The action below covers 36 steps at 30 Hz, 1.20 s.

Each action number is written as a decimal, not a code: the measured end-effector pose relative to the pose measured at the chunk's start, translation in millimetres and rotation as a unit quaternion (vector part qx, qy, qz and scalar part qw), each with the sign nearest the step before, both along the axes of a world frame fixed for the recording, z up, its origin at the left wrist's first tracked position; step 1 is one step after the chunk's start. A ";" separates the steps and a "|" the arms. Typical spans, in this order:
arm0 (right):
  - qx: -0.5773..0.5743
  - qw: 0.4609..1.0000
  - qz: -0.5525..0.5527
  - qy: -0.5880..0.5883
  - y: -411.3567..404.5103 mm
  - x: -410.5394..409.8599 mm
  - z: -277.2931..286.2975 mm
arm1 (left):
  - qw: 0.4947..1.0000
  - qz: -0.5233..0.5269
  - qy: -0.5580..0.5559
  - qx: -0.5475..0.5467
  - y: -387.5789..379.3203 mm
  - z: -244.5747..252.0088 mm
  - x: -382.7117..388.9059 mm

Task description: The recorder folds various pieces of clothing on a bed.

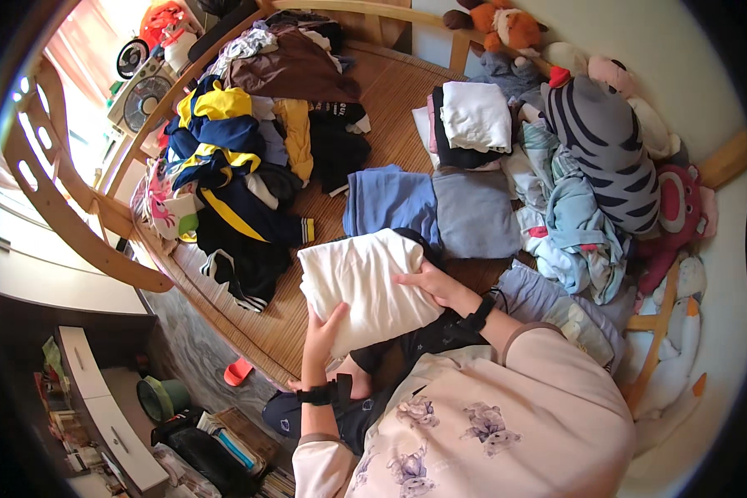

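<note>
A folded white cloth garment (367, 286) is held above my lap between both hands. My left hand (325, 327) grips its lower left edge, thumb on top. My right hand (432, 283) clasps its right edge, fingers spread over the cloth. Beyond it, a folded blue garment (391, 202) lies beside a folded grey one (476, 215) on the woven mat (392, 81). Behind these stands a stack of folded clothes with a white garment (476, 117) on top.
Loose clothes, among them a navy and yellow garment (224, 134) and a brown cloth (292, 68), lie heaped at the left and back. A striped plush cushion (601, 149), crumpled light blue clothes (576, 218) and plush toys line the right side. A wooden rail (180, 81) edges the bed.
</note>
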State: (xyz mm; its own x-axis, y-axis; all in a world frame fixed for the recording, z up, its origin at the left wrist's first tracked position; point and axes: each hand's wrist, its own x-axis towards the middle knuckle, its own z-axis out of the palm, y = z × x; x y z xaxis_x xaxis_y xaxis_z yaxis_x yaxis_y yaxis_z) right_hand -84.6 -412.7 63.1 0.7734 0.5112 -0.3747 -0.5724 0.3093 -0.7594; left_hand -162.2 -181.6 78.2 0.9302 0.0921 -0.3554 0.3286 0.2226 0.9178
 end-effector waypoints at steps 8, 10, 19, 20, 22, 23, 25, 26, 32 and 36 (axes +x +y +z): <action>-0.046 0.980 -0.156 -0.112 -28.4 61.2 23.9 | 0.994 -0.024 -0.104 -0.007 -35.2 16.3 103.2; -0.049 0.973 -0.183 -0.131 -34.6 87.8 20.1 | 0.991 -0.040 -0.128 0.026 -43.8 26.0 143.4; -0.055 0.945 -0.279 -0.162 -64.3 143.8 27.9 | 0.979 -0.102 -0.164 0.058 -76.7 36.3 210.7; -0.055 0.934 -0.296 -0.192 -73.4 150.6 31.9 | 0.979 -0.106 -0.166 0.057 -84.8 42.2 218.0; -0.088 0.930 -0.298 -0.198 -103.6 175.0 38.9 | 0.971 -0.131 -0.198 0.015 -108.8 54.9 237.5; -0.134 0.915 -0.310 -0.220 -119.0 187.3 49.0 | 0.966 -0.141 -0.216 -0.002 -121.7 63.9 246.7; -0.192 0.882 -0.327 -0.280 -146.0 210.9 74.5 | 0.955 -0.149 -0.257 -0.017 -145.4 72.1 271.7; -0.207 0.862 -0.335 -0.320 -160.0 221.9 89.6 | 0.950 -0.155 -0.271 -0.024 -159.9 77.6 285.5; -0.570 0.548 -0.366 -0.491 -248.1 300.2 55.2 | 0.891 -0.090 -0.331 0.297 -250.5 30.7 359.9; -0.759 0.511 -0.080 -0.394 -207.7 303.9 -8.9 | 0.865 -0.122 -0.279 0.398 -258.9 -19.4 321.7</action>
State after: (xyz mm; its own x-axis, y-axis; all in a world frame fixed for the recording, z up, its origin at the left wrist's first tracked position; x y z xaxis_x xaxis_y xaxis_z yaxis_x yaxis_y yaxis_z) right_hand 219.4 -620.4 54.2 0.9767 0.0007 0.2148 0.0377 -0.9850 -0.1682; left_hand 159.4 -440.5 58.8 0.9627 -0.1229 0.2409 -0.2674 -0.5668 0.7793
